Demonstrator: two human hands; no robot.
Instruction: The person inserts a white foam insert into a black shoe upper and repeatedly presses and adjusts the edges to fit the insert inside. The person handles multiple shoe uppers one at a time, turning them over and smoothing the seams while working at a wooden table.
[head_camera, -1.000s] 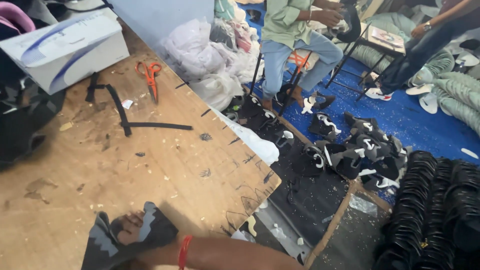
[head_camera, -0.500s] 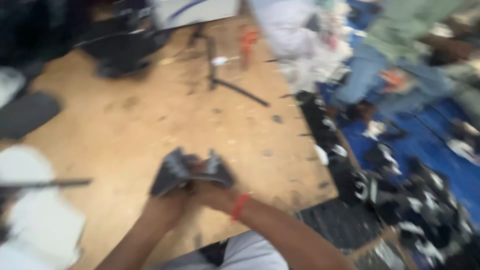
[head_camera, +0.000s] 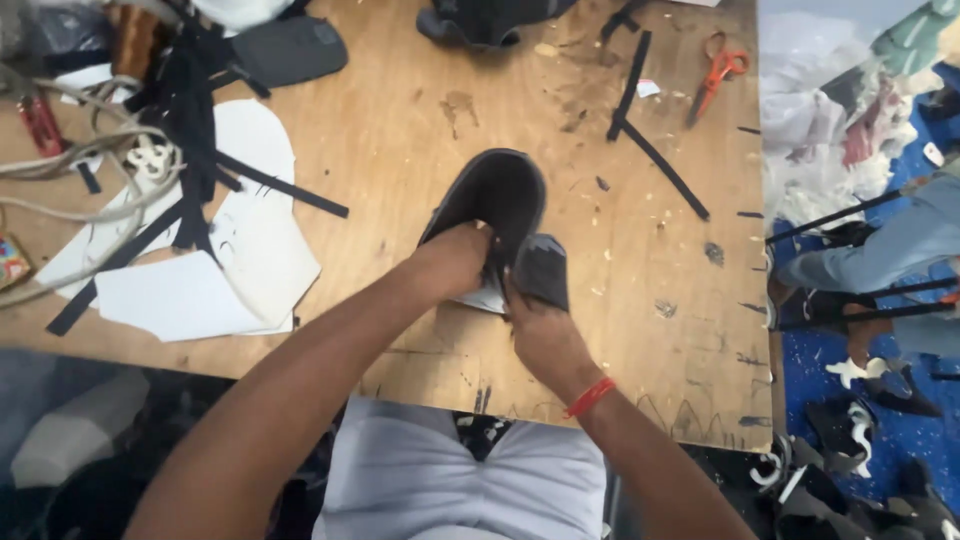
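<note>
A dark grey shoe upper (head_camera: 497, 195) lies on the wooden table (head_camera: 420, 130) just in front of me. My left hand (head_camera: 455, 262) grips its near edge from the left, fingers tucked into the opening. My right hand (head_camera: 540, 330), with a red band at the wrist, pinches a dark flap of the same upper (head_camera: 542, 268) on its right side. A pale lining shows under the piece between my two hands.
White paper patterns (head_camera: 240, 240) and black strips (head_camera: 190, 110) lie at the left with a coil of cord (head_camera: 70, 170). Orange-handled scissors (head_camera: 718, 70) and a black strip (head_camera: 660, 165) lie far right. A seated person (head_camera: 900, 240) and shoe parts are beyond the table's right edge.
The camera has swung down and left, from the far room to the table. Both hands have lifted the dark upper toward the middle of the table and hold it more spread out.
</note>
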